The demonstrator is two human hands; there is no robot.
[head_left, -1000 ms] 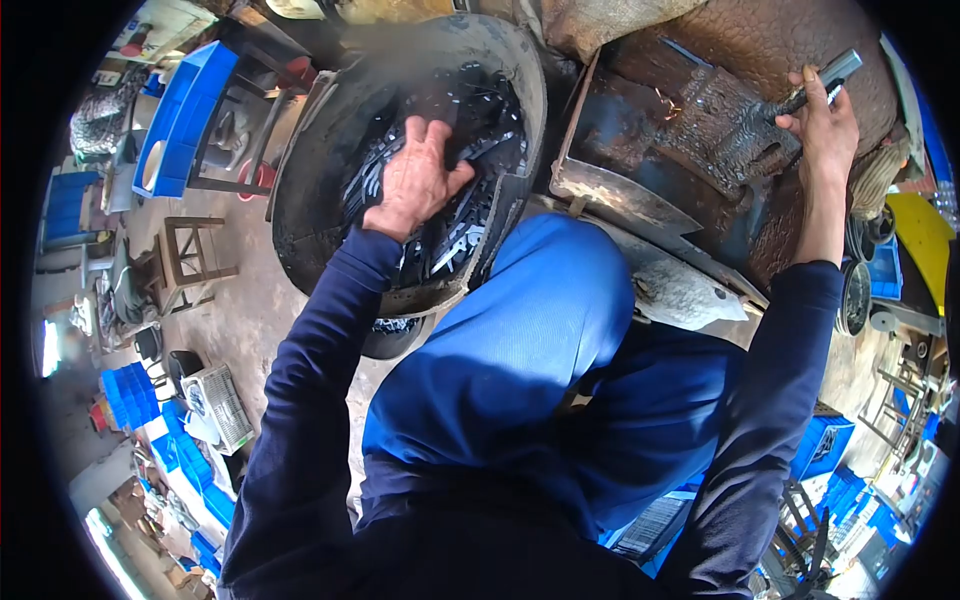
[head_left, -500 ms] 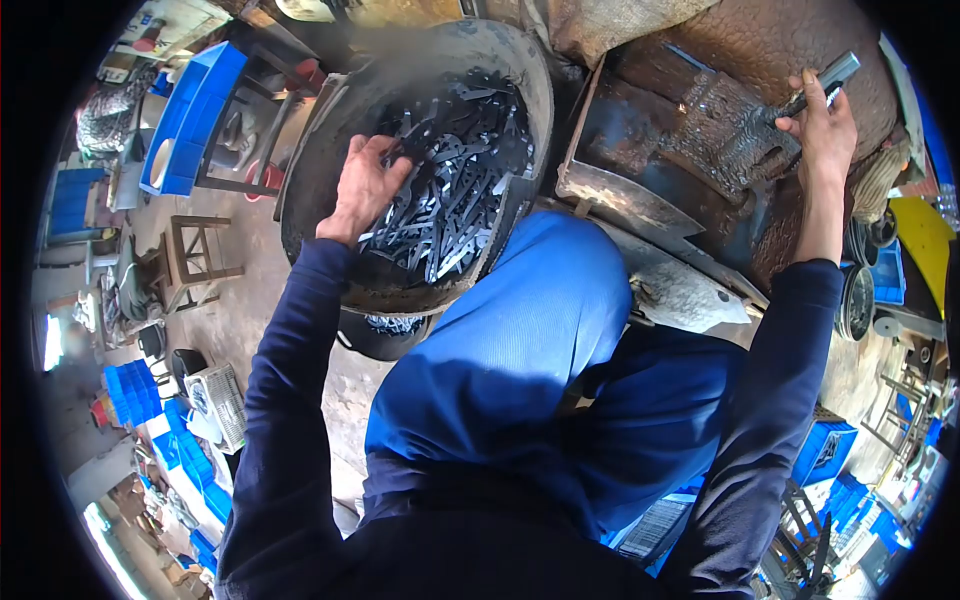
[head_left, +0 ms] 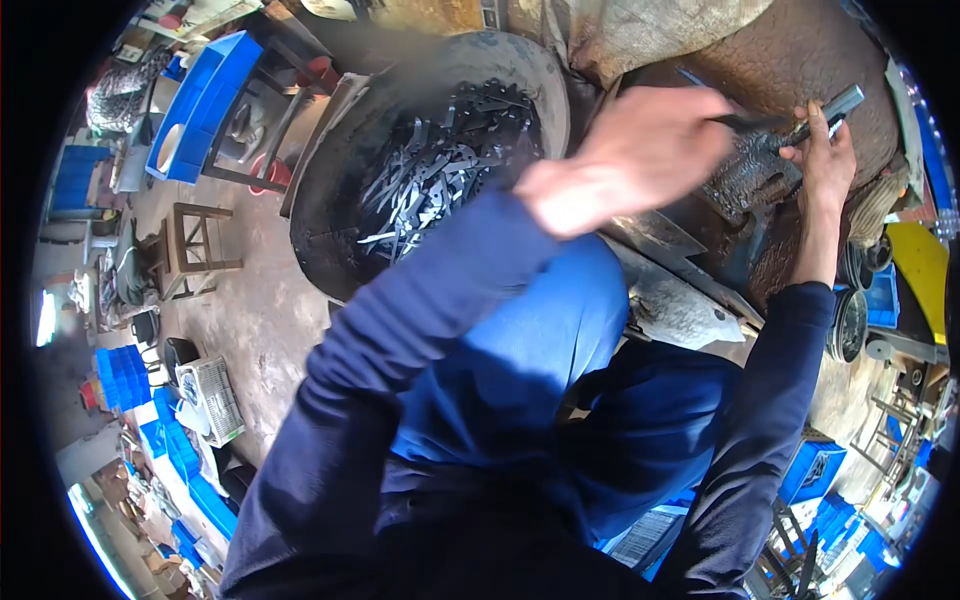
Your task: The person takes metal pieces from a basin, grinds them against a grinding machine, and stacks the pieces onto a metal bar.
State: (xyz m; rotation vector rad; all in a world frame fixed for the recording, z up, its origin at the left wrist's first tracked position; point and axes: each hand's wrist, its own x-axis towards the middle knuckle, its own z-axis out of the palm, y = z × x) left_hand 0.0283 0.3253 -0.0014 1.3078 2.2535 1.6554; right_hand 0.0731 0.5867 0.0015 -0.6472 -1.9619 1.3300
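Note:
My left hand (head_left: 650,150), blurred by motion, is closed over the near edge of the dirty brown work surface (head_left: 850,60). A dark flat metal piece (head_left: 742,121) juts from its fingertips towards my right hand; its full shape is hidden. My right hand (head_left: 826,160) grips a shiny metal bar (head_left: 845,101), tilted up to the right, with its lower end dark. Left of my knees, a large worn basin (head_left: 325,235) holds many loose flat metal pieces (head_left: 440,175), some with round holes. My left forearm crosses over the basin's right side.
Blue bins (head_left: 205,105) and a wooden stool (head_left: 200,245) stand on the left. A white slatted crate (head_left: 212,400) is lower left. Coiled dark hoops (head_left: 850,325) and a yellow panel (head_left: 918,275) are at the right. Sheet-metal edges (head_left: 660,235) border the work surface.
My left hand has moved right, from the pile in the basin to the work surface, and carries a dark metal piece. My right hand keeps its hold on the bar.

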